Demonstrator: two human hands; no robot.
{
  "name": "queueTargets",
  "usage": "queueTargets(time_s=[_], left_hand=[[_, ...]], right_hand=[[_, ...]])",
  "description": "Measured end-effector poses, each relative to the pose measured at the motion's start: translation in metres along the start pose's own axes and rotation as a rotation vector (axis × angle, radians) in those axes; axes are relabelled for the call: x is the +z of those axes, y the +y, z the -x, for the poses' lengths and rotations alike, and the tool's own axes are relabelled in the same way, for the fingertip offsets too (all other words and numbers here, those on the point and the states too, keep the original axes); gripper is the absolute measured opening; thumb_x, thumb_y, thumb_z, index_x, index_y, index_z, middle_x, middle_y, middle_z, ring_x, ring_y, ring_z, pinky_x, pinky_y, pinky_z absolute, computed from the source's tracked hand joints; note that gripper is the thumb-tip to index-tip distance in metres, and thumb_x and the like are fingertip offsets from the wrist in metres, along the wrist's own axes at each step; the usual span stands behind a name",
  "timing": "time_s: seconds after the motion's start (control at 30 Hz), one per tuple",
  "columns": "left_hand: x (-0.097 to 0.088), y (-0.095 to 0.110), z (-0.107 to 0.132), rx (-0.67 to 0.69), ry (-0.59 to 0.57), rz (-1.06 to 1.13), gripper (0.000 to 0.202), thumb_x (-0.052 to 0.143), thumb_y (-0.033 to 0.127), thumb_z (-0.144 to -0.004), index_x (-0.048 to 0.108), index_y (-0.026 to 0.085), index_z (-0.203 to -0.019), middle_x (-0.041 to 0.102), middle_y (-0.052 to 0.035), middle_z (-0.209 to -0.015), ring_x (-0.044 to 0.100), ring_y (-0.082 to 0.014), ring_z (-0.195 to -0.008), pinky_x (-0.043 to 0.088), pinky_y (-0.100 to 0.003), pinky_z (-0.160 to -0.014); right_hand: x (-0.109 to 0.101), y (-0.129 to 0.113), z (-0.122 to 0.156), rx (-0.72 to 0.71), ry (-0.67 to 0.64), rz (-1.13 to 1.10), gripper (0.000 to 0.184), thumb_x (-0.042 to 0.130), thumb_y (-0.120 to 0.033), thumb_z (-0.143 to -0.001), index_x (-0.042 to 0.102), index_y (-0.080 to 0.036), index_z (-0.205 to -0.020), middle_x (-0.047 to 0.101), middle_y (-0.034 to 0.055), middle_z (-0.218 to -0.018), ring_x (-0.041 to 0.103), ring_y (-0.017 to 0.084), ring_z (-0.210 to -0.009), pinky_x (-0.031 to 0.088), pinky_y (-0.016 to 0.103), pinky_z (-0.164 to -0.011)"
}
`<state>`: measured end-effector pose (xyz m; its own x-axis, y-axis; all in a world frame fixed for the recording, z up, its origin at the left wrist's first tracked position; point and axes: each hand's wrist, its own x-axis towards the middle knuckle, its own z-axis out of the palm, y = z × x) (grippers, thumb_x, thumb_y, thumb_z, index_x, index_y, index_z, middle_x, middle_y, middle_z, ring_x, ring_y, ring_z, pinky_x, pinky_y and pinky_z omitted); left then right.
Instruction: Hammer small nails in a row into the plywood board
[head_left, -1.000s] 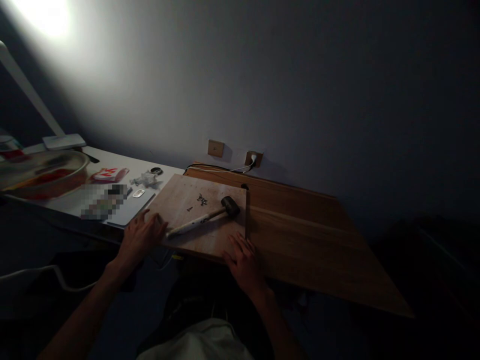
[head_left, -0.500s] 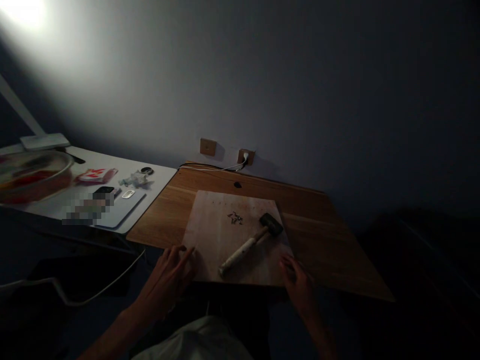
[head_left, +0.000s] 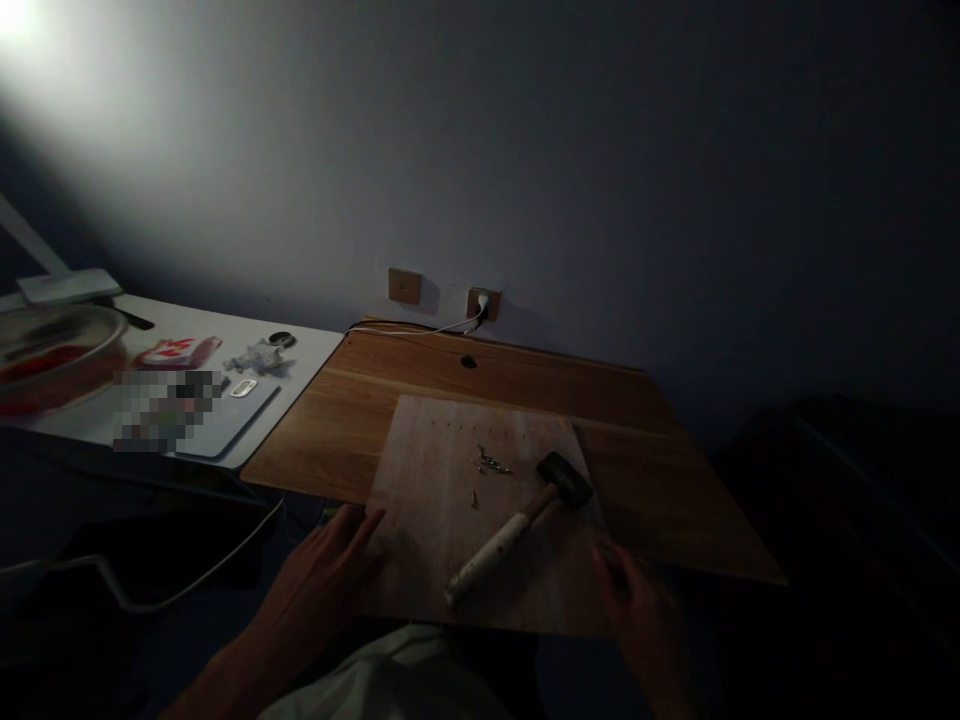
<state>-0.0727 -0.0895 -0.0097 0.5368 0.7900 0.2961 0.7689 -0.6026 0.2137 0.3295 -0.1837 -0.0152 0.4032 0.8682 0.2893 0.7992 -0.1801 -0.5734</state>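
A pale wooden board point(head_left: 420, 500) lies on the wooden table, its front part reaching past the table's near edge. My left hand point(head_left: 326, 565) grips the board at its left edge, near the front corner. On the opposite side, my right hand point(head_left: 637, 600) is closed at the right edge; its fingers are dim and partly in shadow. A mallet point(head_left: 499, 545) with a black head and a whitish, worn handle rests diagonally on the board. Several small metal nails or screws point(head_left: 493, 462) lie loosely beyond the handle, one apart from the cluster. A row of small dark marks runs along the board's far side.
The wooden table point(head_left: 330, 420) meets a wall with two outlets; a white plug point(head_left: 483, 300) and cables trail behind it. On the white table point(head_left: 315, 350) at left stand a clear basin point(head_left: 67, 350), a closed laptop point(head_left: 240, 420), a red-and-white packet point(head_left: 180, 352) and a lamp base point(head_left: 67, 287).
Both hands have drawn the board toward me, with the mallet riding on it. The small metal pieces have shifted, and one now lies apart. The view has turned slightly.
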Motion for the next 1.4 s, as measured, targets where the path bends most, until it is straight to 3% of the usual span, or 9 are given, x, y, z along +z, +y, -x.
queueTargets(time_s=[0.13,0.27,0.5,0.7,1.0,1.17,1.23,1.33,1.4], left_hand=[[0.002,0.003,-0.032,0.061,-0.008,-0.075,0.037,0.052,0.033,-0.098,0.053,0.024,-0.133,0.063,-0.0117,-0.116,0.065,-0.0261,-0.099,0.055,-0.040,-0.086],[0.011,0.020,-0.083,0.218,-0.069,-0.035,0.028,0.053,0.025,-0.098,0.057,0.022,-0.126,0.065,-0.0094,-0.112,0.062,-0.0249,-0.101,0.051,-0.039,-0.087],[0.031,0.043,-0.133,0.273,-0.145,0.000,0.030,0.055,0.011,-0.093,0.058,0.020,-0.122,0.065,-0.0109,-0.113,0.059,-0.0247,-0.103,0.049,-0.039,-0.088],[0.041,0.035,-0.148,0.212,-0.140,0.039,0.022,0.054,0.016,-0.096,0.061,0.020,-0.116,0.064,-0.0103,-0.112,0.059,-0.0238,-0.103,0.050,-0.038,-0.088],[0.038,0.048,-0.161,0.219,-0.189,0.077,0.019,0.051,0.015,-0.097,0.066,0.020,-0.109,0.066,-0.0095,-0.109,0.061,-0.0216,-0.096,0.049,-0.035,-0.086],[0.029,0.058,-0.165,0.176,-0.232,0.103,0.014,0.051,0.012,-0.095,0.063,0.019,-0.098,0.069,-0.0075,-0.097,0.063,-0.0205,-0.089,0.049,-0.032,-0.081],[0.029,0.059,-0.169,0.166,-0.221,0.142,0.014,0.052,0.011,-0.093,0.063,0.019,-0.095,0.069,-0.0065,-0.091,0.064,-0.0198,-0.085,0.048,-0.031,-0.079],[0.037,0.059,-0.182,0.137,-0.163,0.325,0.011,0.056,0.009,-0.087,0.062,0.019,-0.090,0.069,-0.0046,-0.088,0.064,-0.0175,-0.080,0.048,-0.028,-0.074],[0.047,0.057,-0.198,0.128,-0.117,0.500,0.014,0.057,0.007,-0.082,0.061,0.018,-0.088,0.069,-0.0026,-0.088,0.065,-0.0151,-0.079,0.047,-0.025,-0.072]], right_hand=[[0.005,-0.022,-0.013,-0.020,-0.018,-0.025,0.055,0.045,-0.067,-0.093,0.070,-0.022,-0.115,0.076,0.0130,-0.105,0.072,0.030,-0.095,0.057,0.045,-0.085],[0.019,-0.059,-0.019,-0.092,-0.218,-0.062,0.056,0.043,-0.060,-0.098,0.063,-0.022,-0.133,0.075,0.0077,-0.089,0.072,0.025,-0.081,0.056,0.037,-0.076],[0.035,-0.093,-0.030,0.068,-0.436,-0.114,0.051,0.043,-0.064,-0.096,0.073,-0.027,-0.113,0.078,0.0086,-0.096,0.074,0.029,-0.092,0.054,0.036,-0.078],[0.016,-0.083,-0.024,0.221,-0.413,-0.432,0.054,0.048,-0.072,-0.088,0.072,-0.025,-0.098,0.074,0.0053,-0.093,0.070,0.027,-0.093,0.055,0.033,-0.077],[0.002,-0.072,0.009,0.584,-0.292,-0.921,0.072,0.072,-0.055,-0.079,0.049,-0.032,-0.143,0.072,0.0047,-0.107,0.072,0.026,-0.090,0.058,0.038,-0.079],[0.005,-0.083,0.012,0.794,-0.312,-1.153,0.052,0.078,-0.047,-0.075,0.061,-0.024,-0.119,0.068,-0.0021,-0.079,0.062,0.013,-0.057,0.049,0.022,-0.050],[0.006,-0.084,0.013,0.812,-0.289,-1.243,0.048,0.080,-0.043,-0.075,0.061,-0.024,-0.114,0.069,-0.0028,-0.081,0.059,0.009,-0.054,0.045,0.018,-0.045],[0.012,-0.078,0.017,0.821,-0.278,-1.331,0.045,0.082,-0.043,-0.074,0.059,-0.025,-0.108,0.072,-0.0026,-0.087,0.054,0.006,-0.047,0.036,0.014,-0.036],[0.019,-0.070,0.019,0.829,-0.316,-1.346,0.043,0.081,-0.050,-0.073,0.059,-0.023,-0.098,0.070,-0.0037,-0.074,0.046,0.005,-0.037,0.029,0.013,-0.030]])
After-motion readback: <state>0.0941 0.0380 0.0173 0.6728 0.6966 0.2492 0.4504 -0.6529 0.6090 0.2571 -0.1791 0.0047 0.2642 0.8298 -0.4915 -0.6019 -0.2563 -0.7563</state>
